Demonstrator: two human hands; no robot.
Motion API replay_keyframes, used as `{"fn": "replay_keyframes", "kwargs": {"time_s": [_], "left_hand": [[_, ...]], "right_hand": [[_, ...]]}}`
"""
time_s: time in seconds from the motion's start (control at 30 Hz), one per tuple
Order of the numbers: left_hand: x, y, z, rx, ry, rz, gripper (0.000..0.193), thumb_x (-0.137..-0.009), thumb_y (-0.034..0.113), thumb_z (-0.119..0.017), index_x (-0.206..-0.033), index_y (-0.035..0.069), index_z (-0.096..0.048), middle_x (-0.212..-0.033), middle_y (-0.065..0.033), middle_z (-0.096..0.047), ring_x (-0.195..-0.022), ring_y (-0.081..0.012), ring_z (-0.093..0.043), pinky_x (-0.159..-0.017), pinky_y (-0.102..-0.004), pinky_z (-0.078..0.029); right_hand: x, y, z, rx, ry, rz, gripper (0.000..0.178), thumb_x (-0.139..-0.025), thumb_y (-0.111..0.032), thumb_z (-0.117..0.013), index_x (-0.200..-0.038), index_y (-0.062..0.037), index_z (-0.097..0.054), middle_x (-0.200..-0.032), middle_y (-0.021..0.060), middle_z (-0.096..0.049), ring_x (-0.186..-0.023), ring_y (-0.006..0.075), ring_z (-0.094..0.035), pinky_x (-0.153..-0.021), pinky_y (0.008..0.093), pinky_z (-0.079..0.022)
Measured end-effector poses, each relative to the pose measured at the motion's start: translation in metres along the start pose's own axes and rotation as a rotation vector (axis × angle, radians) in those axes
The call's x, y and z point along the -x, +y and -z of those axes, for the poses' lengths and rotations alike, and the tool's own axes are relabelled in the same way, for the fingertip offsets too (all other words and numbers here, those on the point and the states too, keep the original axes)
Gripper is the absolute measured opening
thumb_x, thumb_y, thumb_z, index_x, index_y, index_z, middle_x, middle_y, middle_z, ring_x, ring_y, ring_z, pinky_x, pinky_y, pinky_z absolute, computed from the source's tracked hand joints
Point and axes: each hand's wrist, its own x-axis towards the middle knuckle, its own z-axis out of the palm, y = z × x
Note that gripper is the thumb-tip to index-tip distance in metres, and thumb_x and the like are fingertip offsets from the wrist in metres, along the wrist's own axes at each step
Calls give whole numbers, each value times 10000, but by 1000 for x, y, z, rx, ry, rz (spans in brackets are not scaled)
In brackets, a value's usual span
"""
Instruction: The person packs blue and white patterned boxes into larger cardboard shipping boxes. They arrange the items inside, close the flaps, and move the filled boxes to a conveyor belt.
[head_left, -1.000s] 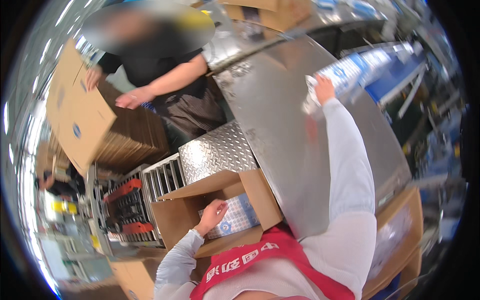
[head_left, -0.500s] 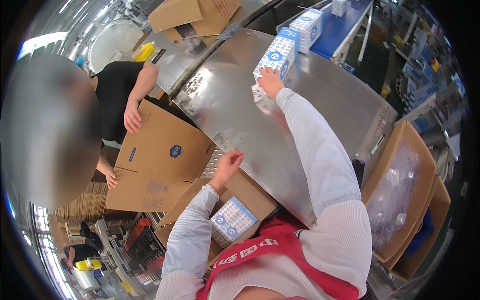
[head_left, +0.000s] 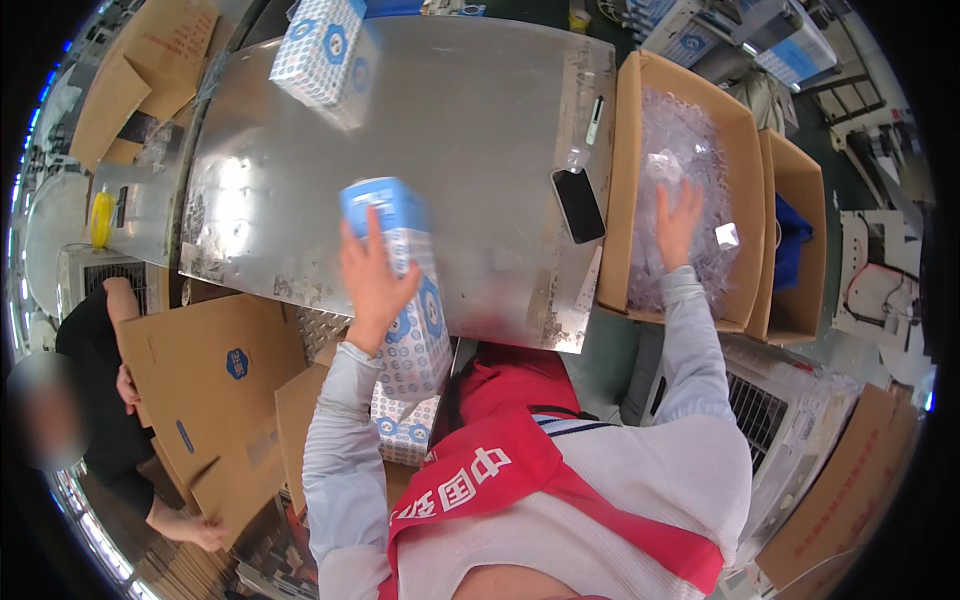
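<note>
My left hand [head_left: 375,285] is spread across a long white and blue patterned pack [head_left: 425,345], thumb on its upper face and fingers along its left side. The pack reaches from the steel table over the front edge. Below it, another pack of the same pattern [head_left: 405,428] sits inside an open cardboard carton [head_left: 298,425]. At the right, my right hand [head_left: 680,225] reaches into a brown carton [head_left: 622,190] full of clear plastic pieces [head_left: 665,130]. Its fingers are apart, and nothing shows held in them.
On the steel table [head_left: 480,130] lie a black phone [head_left: 578,205] and a pale green-white cutter-like tool [head_left: 594,120]. Another patterned pack [head_left: 320,50] stands at the far edge. At the left, a co-worker holds a large cardboard carton [head_left: 215,370]. Another carton [head_left: 800,225] holds blue material.
The view has turned right. A pack has come nearer, to the table's front edge, under my left hand. My right hand has left the pack and moved right into the carton of plastic pieces.
</note>
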Motion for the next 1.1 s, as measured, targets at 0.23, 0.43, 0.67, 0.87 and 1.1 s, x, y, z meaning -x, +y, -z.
{"fn": "replay_keyframes", "kwargs": {"time_s": [0.23,0.43,0.67,0.87,1.1], "left_hand": [[-10,45,24,307,54,218,1029,-681,277,-800,-1547,136,-263,-1215,-211,-496,-1029,-433,-561,-850,-443,-507],[77,46,107,387,574,-199,1078,-607,192,-866,-1501,-28,-306,-1329,-268,-439,-1140,-374,-529,-889,-435,-491],[255,6,206,544,532,186,1197,-606,210,-871,-1533,-63,-166,-1383,-236,-387,-1246,-353,-450,-1025,-421,-390],[381,-60,167,-13,207,181,1004,-584,72,-804,-1500,157,-403,-1421,-200,-413,-1274,-361,-453,-1033,-473,-397],[376,-174,33,-202,202,180,896,-649,26,-735,-1475,174,-421,-1486,-187,-381,-1343,-401,-396,-1126,-523,-321]], "right_hand": [[65,94,-50,363,-602,-567,1121,-727,-759,-643,-1573,-182,-188,-1540,399,-109,-1428,565,-139,-1153,580,-207],[32,125,-66,354,-634,-425,872,-757,-585,-720,-1407,-97,-404,-1423,325,-364,-1338,456,-351,-1060,488,-376],[24,130,-37,661,-584,-176,581,-816,-412,-711,-1179,35,-636,-1191,234,-662,-1072,366,-658,-940,421,-517],[43,107,19,206,-445,-364,302,-848,-188,-591,-993,36,-733,-826,184,-722,-716,310,-720,-547,425,-594],[15,114,48,-554,-344,-662,228,-850,-152,-648,-998,17,-686,-878,127,-663,-767,289,-664,-633,367,-602]]}}
